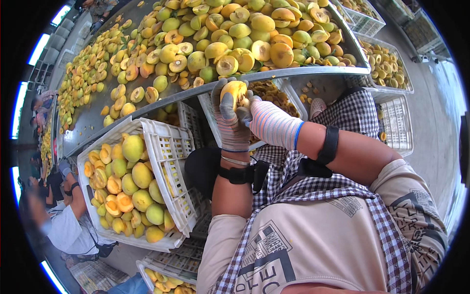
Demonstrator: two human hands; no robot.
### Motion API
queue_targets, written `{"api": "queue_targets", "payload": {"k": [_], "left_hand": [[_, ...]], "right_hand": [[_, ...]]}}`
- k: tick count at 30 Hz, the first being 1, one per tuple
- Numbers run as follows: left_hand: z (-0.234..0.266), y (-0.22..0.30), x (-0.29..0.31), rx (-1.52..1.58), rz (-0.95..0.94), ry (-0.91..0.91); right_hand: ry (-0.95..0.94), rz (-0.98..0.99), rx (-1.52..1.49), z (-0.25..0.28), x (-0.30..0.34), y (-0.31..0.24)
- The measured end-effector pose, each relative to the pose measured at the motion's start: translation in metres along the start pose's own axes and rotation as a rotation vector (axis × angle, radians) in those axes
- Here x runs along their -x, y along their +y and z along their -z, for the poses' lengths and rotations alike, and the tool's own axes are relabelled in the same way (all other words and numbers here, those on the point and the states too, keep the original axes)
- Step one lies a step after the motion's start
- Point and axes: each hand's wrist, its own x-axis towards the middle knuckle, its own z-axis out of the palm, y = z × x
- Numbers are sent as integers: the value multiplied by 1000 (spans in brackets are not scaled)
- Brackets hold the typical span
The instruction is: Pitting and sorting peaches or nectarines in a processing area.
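A yellow peach (234,90) is held just over the table's near edge, with its brownish cut side toward my right hand. My left hand (232,117), in a striped knit glove with grey fingers, is closed round it from below and the left. My right hand (268,117), in the same kind of glove, has its fingers closed at the cut side of the peach. Whether those fingers also grip a pit is hidden. Below both hands stands a white crate (290,94) holding brown pits and scraps.
A metal-edged table (169,93) is heaped with whole and halved peaches. At my left, a tilted white crate (169,147) is full of peaches. More crates of halves (389,68) stand at the right. Another person (73,220) sits at the far left.
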Motion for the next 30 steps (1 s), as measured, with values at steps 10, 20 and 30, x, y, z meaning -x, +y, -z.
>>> {"api": "queue_targets", "payload": {"k": [10,20,30], "left_hand": [[3,-2,6,-67,-77,97],[10,11,8,-33,-97,63],[28,5,6,-269,-225,125]], "right_hand": [[209,88,212,-28,-26,36],[89,223,121,-28,-29,41],[-138,23,-848,-69,-91,73]]}}
